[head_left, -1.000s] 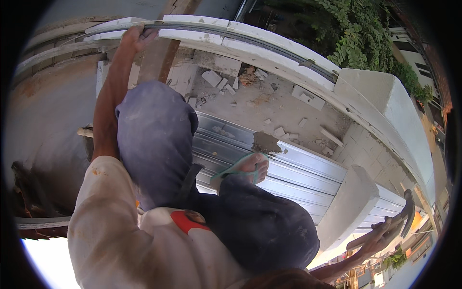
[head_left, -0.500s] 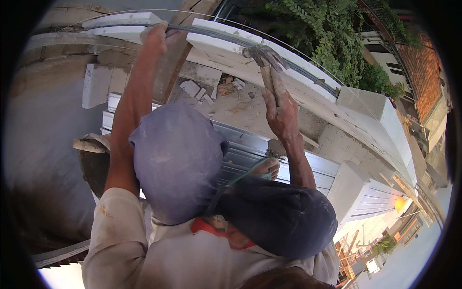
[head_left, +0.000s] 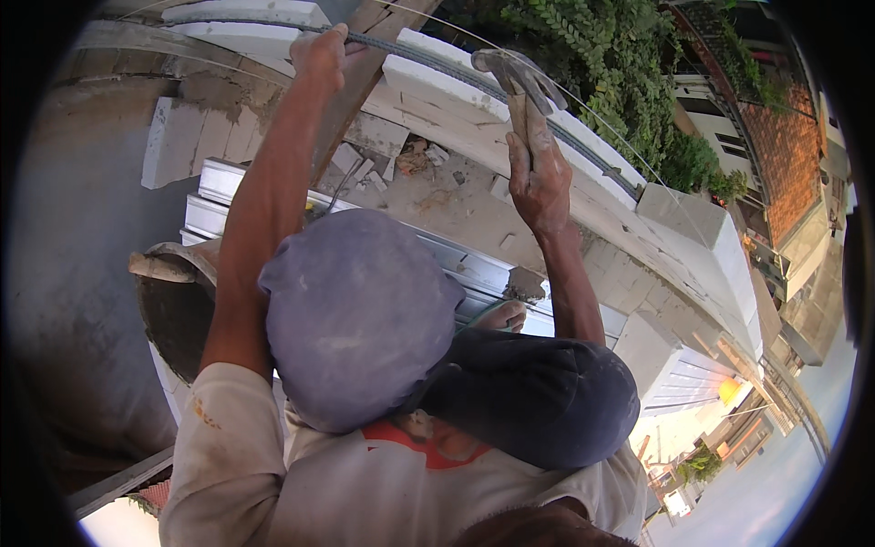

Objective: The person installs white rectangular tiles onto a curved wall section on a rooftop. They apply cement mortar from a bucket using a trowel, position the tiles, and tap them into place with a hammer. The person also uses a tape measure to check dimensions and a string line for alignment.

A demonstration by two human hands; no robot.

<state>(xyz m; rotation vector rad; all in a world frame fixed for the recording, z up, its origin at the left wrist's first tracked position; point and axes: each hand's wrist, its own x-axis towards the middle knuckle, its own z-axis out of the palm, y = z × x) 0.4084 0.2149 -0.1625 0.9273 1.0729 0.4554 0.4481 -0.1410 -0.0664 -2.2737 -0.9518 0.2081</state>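
My left hand is closed around a thin ribbed steel bar at the upper left. The bar runs along the top of a wall of white blocks, bending toward the right in the picture. My right hand grips the wooden handle of a claw hammer. The hammer's metal head shows just past the bar, near the wall's outer edge; I cannot tell whether it touches anything. My fingers on the handle partly hide it.
A wooden plank stands beside my left forearm. Ribbed metal sheets lie below, with broken block pieces on the ledge. A dark bucket is left of my arm. A thin string crosses above the wall; leafy branches grow beyond it.
The hammer head has shifted from over the bar to farther out beyond it. My left hand still holds the bar and sits higher and farther right in the picture; the whole view has shifted slightly.
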